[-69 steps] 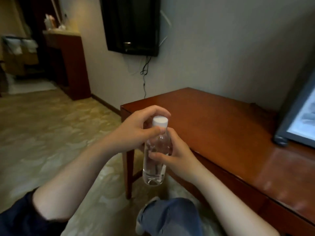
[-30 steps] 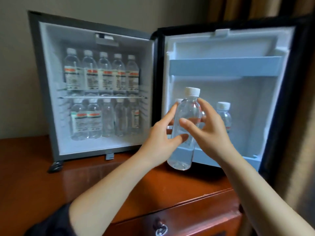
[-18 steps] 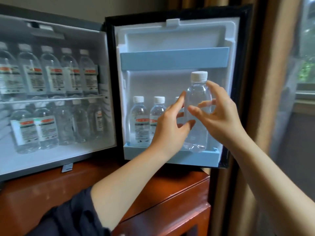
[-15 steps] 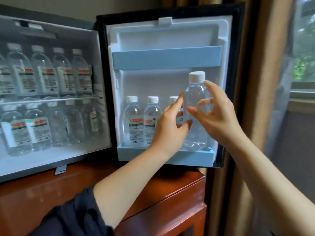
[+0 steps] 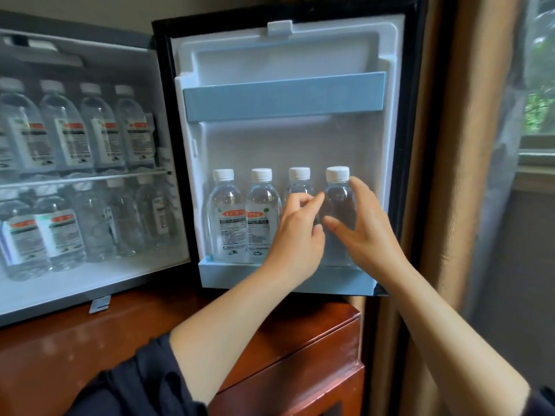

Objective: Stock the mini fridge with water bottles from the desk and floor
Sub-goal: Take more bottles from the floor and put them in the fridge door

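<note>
The clear water bottle (image 5: 340, 202) with a white cap stands upright at the right end of the lower door shelf (image 5: 285, 278) of the open mini fridge (image 5: 75, 291). My right hand (image 5: 368, 234) curls round it, thumb in front and fingers on its right side. My left hand (image 5: 297, 235) is beside it with loosely curled fingers, its index tip touching the bottle's left shoulder and the hand partly hiding the neighbouring bottle (image 5: 299, 183). Two labelled bottles (image 5: 243, 217) stand further left on that shelf.
Both inner fridge shelves hold rows of several bottles (image 5: 81, 136). The upper door shelf (image 5: 283, 97) has nothing visible in it. The fridge sits on a red-brown wooden desk (image 5: 75, 343). A tan curtain (image 5: 450, 175) and a window (image 5: 539, 109) are to the right.
The bottle has come down from above the door shelf and now stands in it at the right end. My left hand's fingers have curled and eased off it.
</note>
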Action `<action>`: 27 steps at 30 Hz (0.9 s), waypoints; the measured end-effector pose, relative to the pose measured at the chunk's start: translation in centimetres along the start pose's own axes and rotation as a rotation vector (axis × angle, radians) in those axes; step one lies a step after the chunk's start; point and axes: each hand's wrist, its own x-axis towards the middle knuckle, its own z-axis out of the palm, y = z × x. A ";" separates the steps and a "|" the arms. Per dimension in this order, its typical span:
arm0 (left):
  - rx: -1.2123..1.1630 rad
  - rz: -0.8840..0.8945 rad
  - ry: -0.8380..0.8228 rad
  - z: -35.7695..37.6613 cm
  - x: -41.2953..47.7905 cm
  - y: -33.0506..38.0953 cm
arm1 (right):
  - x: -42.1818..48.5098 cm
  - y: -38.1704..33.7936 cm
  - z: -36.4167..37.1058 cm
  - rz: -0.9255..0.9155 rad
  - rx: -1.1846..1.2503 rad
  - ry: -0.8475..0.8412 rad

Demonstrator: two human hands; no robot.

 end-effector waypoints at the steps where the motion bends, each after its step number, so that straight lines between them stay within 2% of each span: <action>1: 0.011 -0.002 -0.008 0.0 0.0 0.0 | -0.1 0.1 0.1 0.007 0.000 0.003; 5: 0.044 -0.003 -0.040 -0.8 -0.4 0.1 | -0.3 -0.1 0.6 0.029 -0.053 0.072; 10: 0.085 0.017 -0.056 -4.8 -1.3 0.1 | -0.3 -2.8 1.1 -0.064 -0.112 0.190; 12: 0.135 -0.010 -0.095 -7.0 -1.9 0.1 | -0.2 -4.5 1.5 -0.141 -0.112 0.189; 14: 0.200 -0.052 -0.174 -9.6 -2.6 0.2 | 0.0 -6.3 2.3 -0.217 -0.116 0.118; 17: 0.326 -0.108 -0.306 -13.8 -4.1 0.2 | 0.2 -9.5 3.9 -0.244 -0.106 -0.079; 22: 0.425 -0.175 -0.279 -20.2 -6.4 -1.8 | 1.2 -14.1 7.6 -0.222 -0.096 -0.459; 27: 0.465 -0.339 -0.370 -25.6 -7.3 -5.4 | 4.0 -17.3 12.1 -0.240 -0.118 -0.693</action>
